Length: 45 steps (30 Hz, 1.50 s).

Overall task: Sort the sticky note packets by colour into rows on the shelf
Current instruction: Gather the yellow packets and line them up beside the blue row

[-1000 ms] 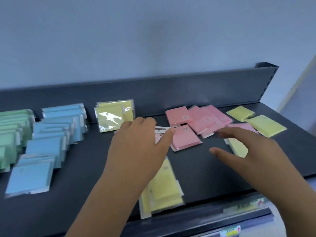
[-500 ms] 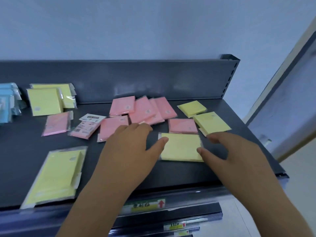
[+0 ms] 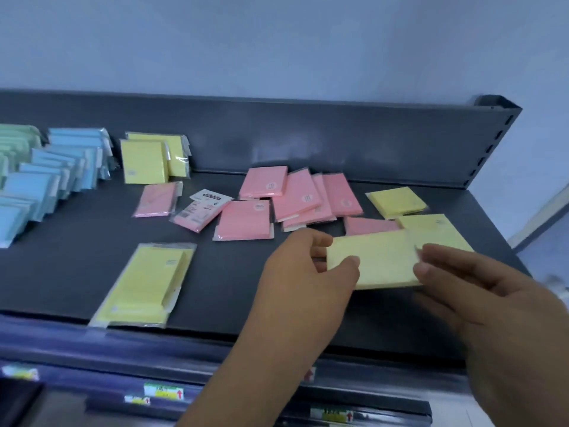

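Yellow packet held above shelf
Left hand (image 3: 303,272) and right hand (image 3: 480,291) each pinch one end of a yellow packet (image 3: 374,260), raised over the shelf (image 3: 77,266) near the pink packets (image 3: 295,198).

a plain pale blue-grey wall (image 3: 277,41) rises behind the dark grey metal shelf (image 3: 338,134). small yellow labels (image 3: 163,391) sit along its front edge.

Both our forearms reach forward; our left hand (image 3: 304,272) pinches one edge of the yellow packet (image 3: 378,260) between thumb and fingers, our right hand (image 3: 480,291) the opposite edge.
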### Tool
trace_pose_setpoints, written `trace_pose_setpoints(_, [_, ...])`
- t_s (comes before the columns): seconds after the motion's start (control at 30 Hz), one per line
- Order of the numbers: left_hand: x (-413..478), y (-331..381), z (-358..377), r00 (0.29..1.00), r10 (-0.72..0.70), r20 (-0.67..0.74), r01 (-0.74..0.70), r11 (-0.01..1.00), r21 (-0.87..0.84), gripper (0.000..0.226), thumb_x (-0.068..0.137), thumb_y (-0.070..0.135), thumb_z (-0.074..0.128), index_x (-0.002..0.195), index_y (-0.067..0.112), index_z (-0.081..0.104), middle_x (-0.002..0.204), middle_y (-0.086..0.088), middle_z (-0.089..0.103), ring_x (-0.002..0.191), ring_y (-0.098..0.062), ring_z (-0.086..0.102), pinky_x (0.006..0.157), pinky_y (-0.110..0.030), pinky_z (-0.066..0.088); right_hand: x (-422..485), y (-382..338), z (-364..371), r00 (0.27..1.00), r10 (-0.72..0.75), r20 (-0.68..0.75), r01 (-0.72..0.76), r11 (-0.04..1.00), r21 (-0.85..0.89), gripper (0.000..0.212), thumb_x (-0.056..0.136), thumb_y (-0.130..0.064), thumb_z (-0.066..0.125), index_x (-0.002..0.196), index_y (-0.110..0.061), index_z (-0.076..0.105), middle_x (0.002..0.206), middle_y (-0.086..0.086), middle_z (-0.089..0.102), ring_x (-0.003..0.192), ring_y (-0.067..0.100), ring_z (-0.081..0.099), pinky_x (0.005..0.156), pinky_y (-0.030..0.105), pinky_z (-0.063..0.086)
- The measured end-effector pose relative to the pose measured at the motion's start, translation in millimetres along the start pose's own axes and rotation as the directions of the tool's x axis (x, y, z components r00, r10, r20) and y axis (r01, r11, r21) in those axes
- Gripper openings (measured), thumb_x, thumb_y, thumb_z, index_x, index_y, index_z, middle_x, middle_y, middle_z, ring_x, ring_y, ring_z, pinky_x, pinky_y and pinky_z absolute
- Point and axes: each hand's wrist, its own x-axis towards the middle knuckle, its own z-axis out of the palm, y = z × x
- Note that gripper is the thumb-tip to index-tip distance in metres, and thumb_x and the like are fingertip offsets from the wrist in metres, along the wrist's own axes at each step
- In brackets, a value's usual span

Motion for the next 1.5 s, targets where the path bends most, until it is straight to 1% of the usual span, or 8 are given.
trace_pose_setpoints(0.17, [-7.6,1.5,-17.5,0.995,0.021,-0.098,-0.036,0.987,-0.155,0.015,0.09,0.04,0.069,0.105,0.038,0.066,0.101,0.02,0.067,0.09,0.009,0.062,0.067,-0.005,0.047,4.5,4.4,20.2,0.999,0.003,0.034,-0.008,0.99,0.141,0.046,0.053,-0.009,0.079,0.099,-0.016,0.078,0.082,-0.002,0.078,0.081,0.008,0.074,0.067,0.015,0.059])
trace_pose_setpoints(0.5, [6.5,-15.7,-109.8,0.969,0.09,-0.232,-0.137,0.971,-0.195,0.021,0.087,0.011,0.073,0.093,0.032,0.076,0.091,0.017,0.075,0.077,-0.005,0.069,0.07,-0.021,0.056,-12.8,-10.0,97.9,0.963,0.042,0.267,-0.082,0.987,0.139,0.052,0.059,-0.008,0.075,0.111,-0.016,0.075,0.081,-0.002,0.079,0.073,0.008,0.074,0.057,0.015,0.057])
trace_pose_setpoints(0.7, [37.0,-24.5,-196.2,0.982,0.125,-0.14,-0.152,0.968,-0.202,0.03,0.083,-0.004,0.076,0.105,0.016,0.072,0.091,-0.002,0.078,0.078,-0.017,0.072,0.068,-0.029,0.062,-33.2,-15.5,169.1,0.963,-0.036,0.268,0.007,0.994,0.109,0.043,0.06,-0.01,0.081,0.102,-0.016,0.076,0.081,-0.003,0.077,0.08,0.012,0.072,0.066,0.019,0.059])
trace_pose_setpoints(0.83, [55.4,-31.6,-251.9,0.979,0.197,-0.041,-0.202,0.961,-0.188,0.024,0.086,-0.003,0.074,0.094,0.019,0.073,0.074,0.005,0.075,0.066,-0.009,0.07,0.063,-0.027,0.06,-52.6,-15.6,223.1,0.972,-0.111,0.207,0.097,0.992,0.076,0.014,0.084,-0.005,0.077,0.093,-0.016,0.077,0.077,-0.011,0.075,0.079,0.013,0.071,0.08,0.032,0.06])
trace_pose_setpoints(0.97, [73.8,-38.0,-305.3,0.979,0.204,0.0,-0.2,0.962,-0.188,0.016,0.087,0.003,0.076,0.094,0.017,0.072,0.072,0.005,0.072,0.064,-0.015,0.068,0.063,-0.032,0.062,-71.4,-23.4,270.2,0.972,-0.155,0.178,0.159,0.987,-0.006,0.018,0.089,-0.012,0.076,0.074,-0.021,0.079,0.074,-0.007,0.075,0.073,0.015,0.07,0.076,0.036,0.059])
trace_pose_setpoints(1.23, [111.6,-40.9,-365.3,0.97,0.233,0.065,-0.223,0.966,-0.127,0.014,0.087,0.004,0.075,0.098,0.012,0.073,0.083,-0.003,0.073,0.068,-0.013,0.068,0.064,-0.032,0.063,-81.4,-49.1,328.8,0.933,-0.262,0.246,0.336,0.881,-0.333,0.02,0.085,-0.009,0.081,0.102,-0.019,0.078,0.077,0.001,0.079,0.064,0.015,0.073,0.068,0.028,0.063])
trace_pose_setpoints(1.37, [136.8,-43.5,-373.7,0.944,0.33,0.026,-0.33,0.944,-0.005,0.003,0.09,0.022,0.074,0.091,0.02,0.075,0.086,0.002,0.075,0.076,-0.012,0.071,0.07,-0.031,0.061,-58.1,-67.4,332.1,0.887,-0.424,0.181,0.459,0.783,-0.42,0.015,0.084,-0.011,0.082,0.088,-0.023,0.075,0.078,0.004,0.078,0.07,0.017,0.076,0.075,0.029,0.064])
trace_pose_setpoints(1.5, [181.5,-51.5,-365.6,0.912,0.409,0.026,-0.36,0.769,0.528,0.015,0.089,0.031,0.068,0.087,0.017,0.073,0.089,0.002,0.07,0.084,-0.016,0.063,0.074,-0.032,0.052,-20.6,-82.7,329.8,0.868,-0.489,0.088,0.477,0.77,-0.423,0.016,0.085,-0.015,0.081,0.088,-0.027,0.071,0.086,0.015,0.076,0.071,0.023,0.077,0.074,0.038,0.064])
